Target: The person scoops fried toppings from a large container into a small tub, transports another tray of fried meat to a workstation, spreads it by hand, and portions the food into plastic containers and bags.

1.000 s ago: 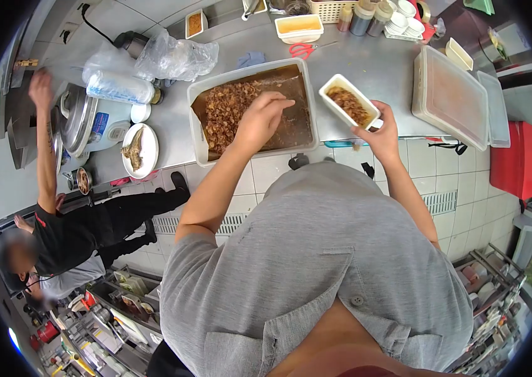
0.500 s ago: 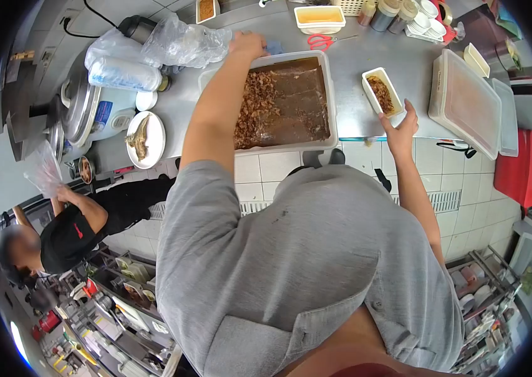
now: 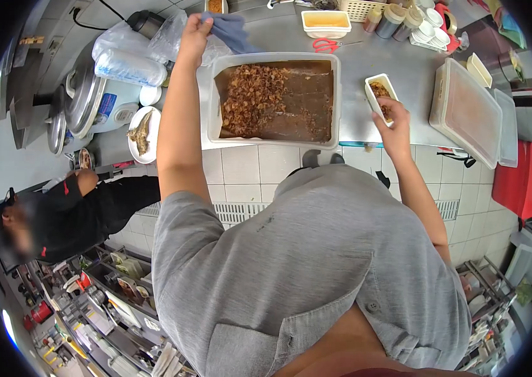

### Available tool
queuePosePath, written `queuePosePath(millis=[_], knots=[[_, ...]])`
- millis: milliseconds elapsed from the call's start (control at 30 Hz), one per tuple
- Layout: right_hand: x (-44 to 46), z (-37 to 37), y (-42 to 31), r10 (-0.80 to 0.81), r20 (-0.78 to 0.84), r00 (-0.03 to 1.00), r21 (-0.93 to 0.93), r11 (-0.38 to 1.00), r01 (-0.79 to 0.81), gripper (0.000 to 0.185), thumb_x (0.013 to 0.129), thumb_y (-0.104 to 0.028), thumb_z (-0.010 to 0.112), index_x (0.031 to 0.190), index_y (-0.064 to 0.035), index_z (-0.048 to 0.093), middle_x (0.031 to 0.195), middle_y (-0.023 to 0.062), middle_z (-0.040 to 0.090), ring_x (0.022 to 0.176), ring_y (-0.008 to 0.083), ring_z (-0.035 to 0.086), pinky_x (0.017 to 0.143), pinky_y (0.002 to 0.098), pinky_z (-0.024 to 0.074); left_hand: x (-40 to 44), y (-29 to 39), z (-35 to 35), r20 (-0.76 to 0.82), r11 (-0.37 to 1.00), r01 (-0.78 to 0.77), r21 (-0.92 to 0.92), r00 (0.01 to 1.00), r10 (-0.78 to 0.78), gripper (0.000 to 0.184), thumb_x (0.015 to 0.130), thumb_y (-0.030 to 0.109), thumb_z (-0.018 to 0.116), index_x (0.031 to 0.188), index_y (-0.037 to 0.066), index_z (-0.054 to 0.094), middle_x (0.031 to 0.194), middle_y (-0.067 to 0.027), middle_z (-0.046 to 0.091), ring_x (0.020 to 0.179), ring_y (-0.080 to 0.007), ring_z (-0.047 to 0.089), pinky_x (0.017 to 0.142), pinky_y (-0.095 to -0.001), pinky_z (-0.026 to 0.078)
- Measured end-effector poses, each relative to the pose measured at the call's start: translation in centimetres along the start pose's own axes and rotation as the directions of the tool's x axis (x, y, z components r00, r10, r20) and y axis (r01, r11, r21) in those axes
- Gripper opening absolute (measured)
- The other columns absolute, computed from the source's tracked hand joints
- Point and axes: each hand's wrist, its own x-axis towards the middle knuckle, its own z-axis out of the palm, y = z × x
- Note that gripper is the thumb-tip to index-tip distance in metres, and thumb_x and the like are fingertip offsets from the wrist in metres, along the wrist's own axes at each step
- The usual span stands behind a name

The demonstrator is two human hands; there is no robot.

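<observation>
My left hand (image 3: 195,32) is raised at the far side of the counter, its fingers closed on a corner of a blue-grey cloth (image 3: 233,31) that hangs out to the right. Below it lies a large translucent plastic tub (image 3: 336,100) holding crispy brown bits (image 3: 250,94), heaped mostly on the left over a brown lining. On the right, my right hand (image 3: 394,122) curls round the near end of a small white rectangular container (image 3: 369,90) with similar brown bits inside. Its fingertips overlap the container's opening and hide part of the contents.
Red-handled scissors (image 3: 325,46) and a white tray of orange-yellow contents (image 3: 325,32) lie at the back. A lidded tub (image 3: 467,110) stands right; a plate with food (image 3: 135,147) and plastic bags (image 3: 168,38) are left. A person in black (image 3: 83,207) is at lower left.
My left hand has lifted the cloth and moved up and left, uncovering more of the tub. My right hand has closed onto the small container. The person in black has turned and lowered their arms.
</observation>
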Motion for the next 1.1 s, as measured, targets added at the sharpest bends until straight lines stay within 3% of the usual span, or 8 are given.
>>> queuePosePath(millis=[233,333,400,500,567,733,933,1100], knots=[[3.6,2.1,-6.4,-0.059,0.279,0.958,0.479,0.873,-0.086,0.025,0.092,-0.006,0.066,0.117,-0.0051,0.066,0.123,0.0075,0.066,0.114,0.0207,0.061,0.097,0.0373,0.0496,-7.8,14.8,1.5,0.027,0.836,-0.468,-0.286,0.868,0.496,0.024,0.102,0.015,0.056,0.124,0.005,0.056,0.112,-0.0046,0.068,0.093,-0.0135,0.064,0.077,-0.0253,0.050],[5.3,1.7,-8.0,-0.171,0.357,0.918,0.615,0.783,-0.093,0.026,0.102,-0.014,0.056,0.125,-0.0051,0.062,0.133,0.0081,0.062,0.119,0.0214,0.059,0.104,0.0403,0.0466,-14.1,20.6,5.1,0.300,0.918,-0.332,-0.219,0.872,0.387,0.020,0.100,0.014,0.060,0.119,0.007,0.058,0.111,-0.0046,0.068,0.093,-0.0111,0.062,0.080,-0.0259,0.048],[5.7,0.4,-12.1,-0.261,0.371,0.891,0.918,0.251,-0.308,0.042,0.105,-0.036,0.052,0.138,-0.0104,0.053,0.140,0.0075,0.056,0.126,0.0231,0.055,0.109,0.0440,0.0432,-17.0,20.9,8.7,0.456,0.921,-0.371,-0.119,0.803,0.383,0.021,0.098,0.016,0.065,0.117,0.009,0.060,0.109,-0.0002,0.064,0.098,-0.0134,0.059,0.088,-0.0304,0.046],[3.9,-0.4,-12.8,-0.571,0.269,0.776,0.610,-0.523,-0.596,0.075,0.097,-0.072,0.036,0.143,-0.0144,0.048,0.143,0.0088,0.054,0.137,0.0276,0.048,0.114,0.0460,0.0384,-19.3,18.5,16.3,0.519,0.701,-0.701,-0.133,0.553,0.652,0.023,0.094,0.016,0.064,0.112,0.003,0.058,0.108,-0.0136,0.059,0.102,-0.0300,0.060,0.091,-0.0376,0.046],[2.7,-2.5,-13.7,-0.165,0.317,0.934,0.850,-0.388,-0.357,0.074,0.097,-0.072,0.037,0.145,-0.0162,0.045,0.146,0.0083,0.050,0.136,0.0243,0.047,0.112,0.0453,0.0404,-22.3,16.4,20.7,0.562,0.911,-0.395,-0.118,0.730,0.389,0.041,0.098,0.028,0.063,0.128,0.001,0.051,0.127,-0.0198,0.056,0.122,-0.0357,0.055,0.103,-0.0418,0.041],[1.1,-4.8,-8.1,0.219,0.074,0.973,0.983,-0.180,-0.034,0.053,0.103,-0.049,0.051,0.141,-0.0124,0.049,0.136,0.0082,0.058,0.127,0.0233,0.055,0.109,0.0394,0.0443,-26.3,15.6,26.7,0.760,0.632,0.469,-0.617,0.563,0.325,0.120,0.087,0.082,0.041,0.159,-0.003,-0.005,0.166,-0.0219,0.005,0.155,-0.0326,0.003,0.124,-0.0416,0.005],[0.1,-6.2,-6.0,0.396,-0.321,0.860,0.914,0.368,0.172,0.028,0.107,-0.021,0.051,0.128,-0.0039,0.056,0.122,0.0082,0.064,0.110,0.0202,0.063,0.097,0.0372,0.0525,-25.6,14.1,28.1,0.887,0.921,0.050,-0.387,0.291,0.357,0.121,0.088,0.082,0.039,0.157,-0.003,-0.010,0.167,-0.0227,0.001,0.155,-0.0313,0.000,0.124,-0.0455,0.003],[-0.4,-8.1,-5.6,0.623,-0.202,0.755,0.967,0.247,0.055,0.037,0.108,-0.031,0.046,0.128,-0.0020,0.056,0.117,0.0132,0.066,0.102,0.0240,0.067,0.089,0.0398,0.0570,-23.5,17.6,27.5,0.979,0.974,-0.200,-0.105,0.152,0.137,0.077,0.088,0.020,0.078,0.153,0.005,0.039,0.152,-0.0201,0.046,0.140,-0.0340,0.046,0.106,-0.0437,0.048]])
